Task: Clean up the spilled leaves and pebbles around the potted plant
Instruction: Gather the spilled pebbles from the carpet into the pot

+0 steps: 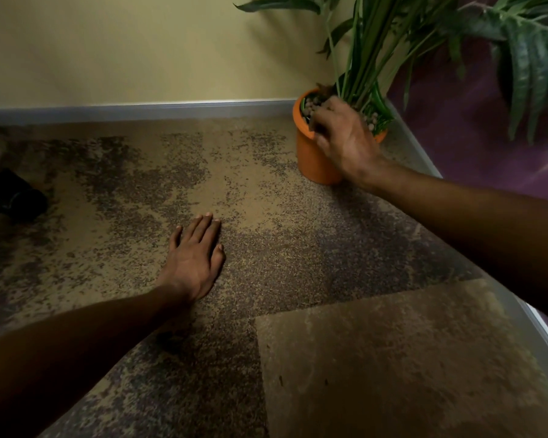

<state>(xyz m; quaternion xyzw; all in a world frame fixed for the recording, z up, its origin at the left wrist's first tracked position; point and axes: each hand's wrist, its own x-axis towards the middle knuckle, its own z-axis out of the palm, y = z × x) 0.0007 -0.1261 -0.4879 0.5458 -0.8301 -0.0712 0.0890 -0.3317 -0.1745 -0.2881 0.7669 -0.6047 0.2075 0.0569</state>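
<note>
The orange pot [314, 159] stands on the carpeted floor [266, 248] in the far right corner, where the yellow wall [140, 52] meets the purple wall [487, 137]. Its top is filled with brownish pebbles [310, 107], and the green plant [377, 42] rises out of them, its fronds spreading up and to the right.

The right hand [342, 137] is over the near rim of the pot, fingers curled downward toward the pebbles. It is blurred, and whether it has anything pinched in the fingers cannot be told. Judging from this pose, the step in hand is dropping gathered bits back into the pot, or tidying the pebbles on top.

The left hand [195, 257] lies flat on the floor, palm down, fingers together and outstretched, gripping nothing; it looks to be bracing the person as they lean forward.

The floor around the pot is mottled brown and dark, so loose pebbles or leaves are hard to pick out from the pattern. A dark object [16, 197] lies near the floor's left edge; what it is cannot be told.

The next move likely calls for emptying the right hand fully inside the rim, then scanning the floor close to the pot's base for anything left.
</note>
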